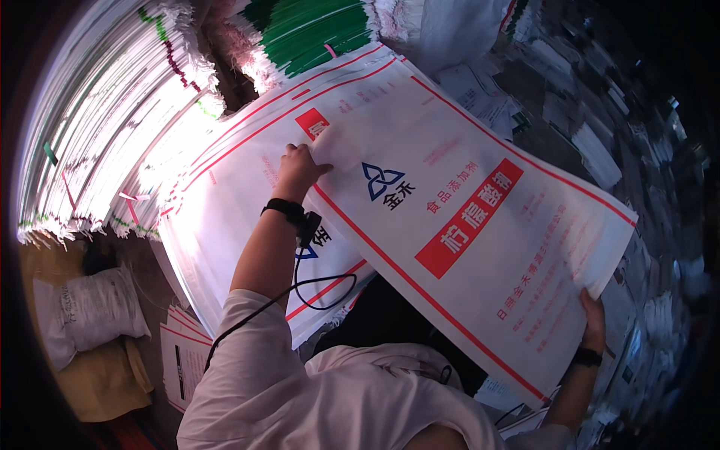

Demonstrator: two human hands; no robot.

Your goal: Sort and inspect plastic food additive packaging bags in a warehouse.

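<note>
Left hand (pixel 301 166) is pinching, right hand (pixel 592 321) is gripping one white bag (pixel 405 232), looks partly separated; lower bags (pixel 225 206) are lying unlifted.

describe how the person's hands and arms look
The left hand and right hand are gloveless; the sleeves are short and pale. Each wrist wears a black band; the left one bears a small black box with a thin black cable.
</note>
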